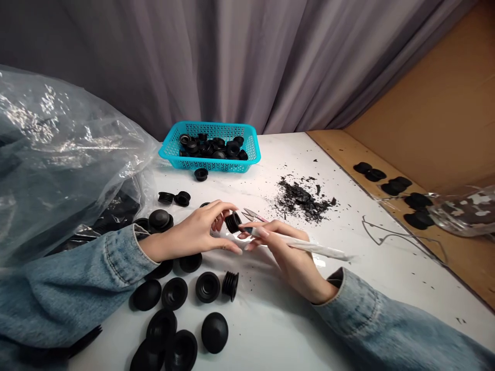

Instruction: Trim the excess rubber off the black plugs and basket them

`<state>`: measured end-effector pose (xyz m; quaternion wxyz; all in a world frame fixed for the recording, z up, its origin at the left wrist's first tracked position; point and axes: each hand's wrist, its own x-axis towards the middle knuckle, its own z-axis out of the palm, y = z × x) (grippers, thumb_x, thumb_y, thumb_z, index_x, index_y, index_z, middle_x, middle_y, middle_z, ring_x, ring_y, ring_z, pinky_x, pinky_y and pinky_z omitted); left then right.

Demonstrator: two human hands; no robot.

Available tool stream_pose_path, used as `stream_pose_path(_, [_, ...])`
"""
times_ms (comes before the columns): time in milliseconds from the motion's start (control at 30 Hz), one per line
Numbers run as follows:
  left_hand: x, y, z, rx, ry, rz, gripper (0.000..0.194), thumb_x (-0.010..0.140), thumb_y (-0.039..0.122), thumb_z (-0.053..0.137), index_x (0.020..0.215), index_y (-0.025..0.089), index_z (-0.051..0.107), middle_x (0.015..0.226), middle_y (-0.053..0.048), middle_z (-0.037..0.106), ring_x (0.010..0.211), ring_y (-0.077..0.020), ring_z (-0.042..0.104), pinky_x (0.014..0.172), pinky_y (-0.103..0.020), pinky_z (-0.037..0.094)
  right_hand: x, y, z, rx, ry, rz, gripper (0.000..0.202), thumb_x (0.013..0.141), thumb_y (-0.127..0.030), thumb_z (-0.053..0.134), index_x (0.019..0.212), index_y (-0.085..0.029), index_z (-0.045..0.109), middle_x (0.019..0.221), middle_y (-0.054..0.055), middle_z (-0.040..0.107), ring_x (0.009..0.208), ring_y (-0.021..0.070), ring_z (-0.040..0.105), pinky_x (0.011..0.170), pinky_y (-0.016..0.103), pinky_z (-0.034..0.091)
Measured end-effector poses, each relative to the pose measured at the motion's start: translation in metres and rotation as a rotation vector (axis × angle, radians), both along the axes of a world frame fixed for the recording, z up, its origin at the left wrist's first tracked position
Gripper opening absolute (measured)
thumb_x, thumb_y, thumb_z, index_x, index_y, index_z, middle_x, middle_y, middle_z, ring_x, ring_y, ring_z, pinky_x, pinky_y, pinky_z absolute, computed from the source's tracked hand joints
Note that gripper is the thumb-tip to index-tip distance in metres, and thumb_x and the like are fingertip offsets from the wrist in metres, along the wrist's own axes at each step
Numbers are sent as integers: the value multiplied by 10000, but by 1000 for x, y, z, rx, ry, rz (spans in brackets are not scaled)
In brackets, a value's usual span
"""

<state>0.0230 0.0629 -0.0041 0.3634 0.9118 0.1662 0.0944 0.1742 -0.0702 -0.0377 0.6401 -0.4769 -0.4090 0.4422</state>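
Observation:
My left hand (197, 232) has a black ribbed plug (232, 222) at its fingertips, with the index finger over its top and the thumb apart below. Close by on the right, my right hand (288, 250) grips a slim white-handled tool (320, 248), whose dark front end reaches the plug. The pointed metal tips of small snips (251, 214) show just beyond the right fingers; how they are held is hidden. Several more black plugs, such as one domed plug (215, 332) and one ring-side-up plug (208, 287), lie around and below my left forearm.
A turquoise basket (211, 164) of black plugs stands at the back. Black shavings (305, 198) are heaped right of centre. On the left bulges a clear plastic bag (77, 154). Bent-wire glasses-like frame (402, 239), black discs (375, 174) and a clear container (466, 211) are at right.

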Motion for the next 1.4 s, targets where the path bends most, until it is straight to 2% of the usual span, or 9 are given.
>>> stream_pose_path(167, [-3, -1, -6, 193, -181, 10, 327, 826, 317, 605, 1089, 155, 497, 862, -29, 560, 746, -135, 548, 707, -278, 504, 1, 5, 3, -115, 303, 19, 150, 767, -308, 672, 665, -199, 660, 916, 48, 731, 841, 194, 692, 809, 334, 560])
stream_pose_path(400, [-6, 0, -9, 398, -289, -87, 437, 827, 384, 585, 1159, 128, 462, 943, -84, 606, 838, -166, 585, 772, -315, 533, 5, 8, -1, -262, 574, 51, 82, 752, -247, 663, 697, -195, 632, 809, 53, 742, 866, 198, 699, 944, 332, 501])
stream_pose_path(500, [-6, -1, -9, 420, -286, -102, 334, 875, 322, 533, 1125, 108, 477, 903, -82, 611, 835, -164, 589, 751, -299, 531, 6, 8, 0, -268, 628, 95, 89, 766, -240, 654, 695, -193, 627, 832, 53, 741, 867, 177, 697, 915, 282, 511])
stream_pose_path(600, [-6, -2, -7, 416, -274, -85, 282, 894, 327, 498, 1061, 101, 509, 841, -66, 607, 791, -154, 585, 710, -278, 522, 9, 7, 3, -259, 570, 162, 121, 790, -269, 644, 700, -189, 628, 849, 49, 729, 821, 152, 690, 733, 229, 559])
stream_pose_path(667, [-5, -3, -7, 416, -242, -90, 297, 885, 362, 503, 1015, 96, 529, 808, -56, 597, 751, -149, 575, 673, -268, 512, 11, 7, 6, -231, 472, 183, 152, 799, -279, 640, 681, -185, 627, 807, 37, 711, 717, 122, 664, 558, 190, 524])
stream_pose_path(733, [-5, -3, -7, 418, -205, -101, 315, 870, 389, 518, 973, 93, 545, 773, -46, 584, 707, -146, 560, 635, -263, 498, 12, 6, 7, -193, 369, 168, 180, 798, -282, 643, 648, -184, 623, 769, 21, 691, 630, 96, 614, 490, 181, 473])
stream_pose_path(933, [-4, -4, -9, 421, -184, -121, 249, 881, 329, 520, 953, 93, 554, 774, -50, 581, 692, -146, 552, 621, -264, 481, 10, 7, 6, -169, 253, 133, 175, 778, -312, 663, 645, -201, 637, 783, 15, 689, 712, 123, 615, 645, 256, 504])
stream_pose_path(1200, [-4, -6, -7, 312, -276, -83, 137, 876, 259, 527, 861, 139, 590, 697, -16, 583, 618, -114, 525, 571, -224, 450, 9, 8, 5, -199, 300, 142, 181, 796, -307, 642, 652, -201, 608, 744, 26, 700, 722, 143, 637, 624, 268, 504])
stream_pose_path(1400, [-4, -6, -5, 238, -248, -33, 174, 847, 254, 566, 737, 128, 615, 599, 5, 559, 539, -92, 471, 499, -202, 372, 10, 8, 6, -228, 298, 201, 187, 812, -315, 634, 673, -194, 604, 761, 34, 720, 687, 137, 650, 616, 264, 505])
